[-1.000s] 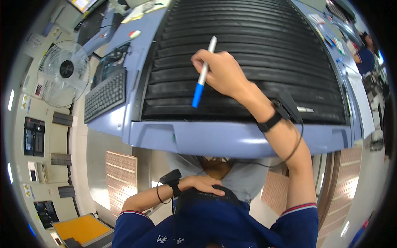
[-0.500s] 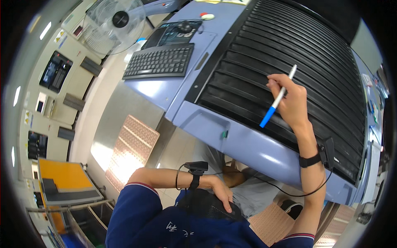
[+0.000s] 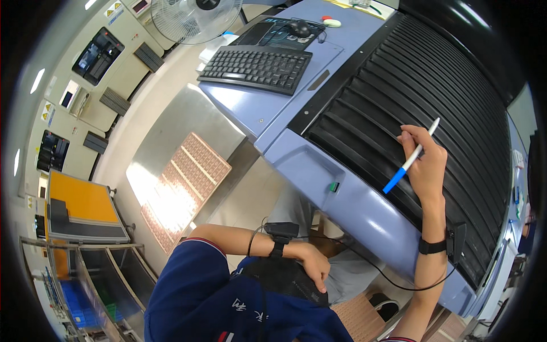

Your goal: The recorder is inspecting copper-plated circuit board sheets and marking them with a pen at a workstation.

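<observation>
Taking the right hand as the clock's centre, we see that right hand [image 3: 429, 166] pinching a slim white pen with a blue end [image 3: 411, 158] by its white barrel, between thumb and fingers. The blue end points to seven o'clock and the white end to one. We take this mid-barrel hold to be a light one that leaves both ends free. The pen lies over the black, parallel-ribbed cover [image 3: 364, 114]; whether it touches the ribs, we cannot tell.

Between seven and eight o'clock, the left hand [image 3: 315, 267] rests with fingers bent over a black textured item [image 3: 285, 280] at the person's front, probably just parked; we cannot tell if it grips it. Each wrist wears a black strapped device, and a thin black cable [image 3: 393, 285] hangs slack between them, presumably so the arms can spread.

Toward ten o'clock, a black rectangular keyboard [image 3: 253, 68] sits on the glossy blue-grey console [image 3: 364, 211], beside the cover, likely so the ribs are not blocked.
</observation>
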Available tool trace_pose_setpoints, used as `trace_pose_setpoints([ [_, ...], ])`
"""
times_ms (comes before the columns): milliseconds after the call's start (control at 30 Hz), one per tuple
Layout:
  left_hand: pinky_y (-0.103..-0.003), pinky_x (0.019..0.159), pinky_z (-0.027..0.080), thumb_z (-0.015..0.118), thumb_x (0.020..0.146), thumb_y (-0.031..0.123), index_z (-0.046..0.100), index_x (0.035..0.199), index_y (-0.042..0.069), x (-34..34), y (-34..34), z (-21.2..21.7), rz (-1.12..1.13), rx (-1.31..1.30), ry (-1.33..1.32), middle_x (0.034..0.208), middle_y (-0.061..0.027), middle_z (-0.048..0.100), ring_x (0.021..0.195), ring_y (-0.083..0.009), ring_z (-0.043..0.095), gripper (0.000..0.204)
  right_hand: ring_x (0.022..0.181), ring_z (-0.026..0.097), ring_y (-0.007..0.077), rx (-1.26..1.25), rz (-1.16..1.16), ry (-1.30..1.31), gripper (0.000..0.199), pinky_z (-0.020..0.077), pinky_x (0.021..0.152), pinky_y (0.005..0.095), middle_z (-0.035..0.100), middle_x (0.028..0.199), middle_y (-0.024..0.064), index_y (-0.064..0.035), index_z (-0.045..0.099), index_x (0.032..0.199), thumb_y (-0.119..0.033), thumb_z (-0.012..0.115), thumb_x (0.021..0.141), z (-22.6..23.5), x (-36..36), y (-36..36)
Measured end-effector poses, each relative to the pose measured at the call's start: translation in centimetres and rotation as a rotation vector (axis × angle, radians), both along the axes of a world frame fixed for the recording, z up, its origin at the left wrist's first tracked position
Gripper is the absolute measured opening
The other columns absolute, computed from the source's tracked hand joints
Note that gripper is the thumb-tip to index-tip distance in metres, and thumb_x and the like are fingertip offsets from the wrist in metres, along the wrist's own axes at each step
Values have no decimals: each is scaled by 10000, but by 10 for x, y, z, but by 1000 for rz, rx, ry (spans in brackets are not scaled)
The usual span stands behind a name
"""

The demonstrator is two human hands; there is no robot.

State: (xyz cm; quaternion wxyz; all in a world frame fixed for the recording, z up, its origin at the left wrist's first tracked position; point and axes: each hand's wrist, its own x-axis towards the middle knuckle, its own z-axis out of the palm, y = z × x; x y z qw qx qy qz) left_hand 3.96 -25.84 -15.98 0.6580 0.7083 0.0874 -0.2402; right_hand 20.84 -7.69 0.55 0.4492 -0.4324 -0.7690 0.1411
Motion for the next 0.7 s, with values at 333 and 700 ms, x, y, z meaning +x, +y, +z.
trace_pose_setpoints([
  [333, -518, 815, 521, 533, 976, 432, 727, 908, -60, 0, -7, 32, 0, 395, -87, 937, -268, 704, 940, -436, 671, 533, 664, 686, 177, -29, -28, -50, 133, 509, 625, 279, 726, 782, 130, 8, 693, 1029, -90, 667, 943, 4, 6, 2],
  [700, -494, 642, 546, 557, 980, 401, 664, 840, -32, -7, 27, 77, 208, 672, -217, 706, -198, 669, 748, -413, 685, 467, 711, 706, 160, -20, -31, -67, 138, 523, 648, 276, 731, 800, 137, 6, 692, 1036, -98, 659, 953, 4, 7, 10],
])
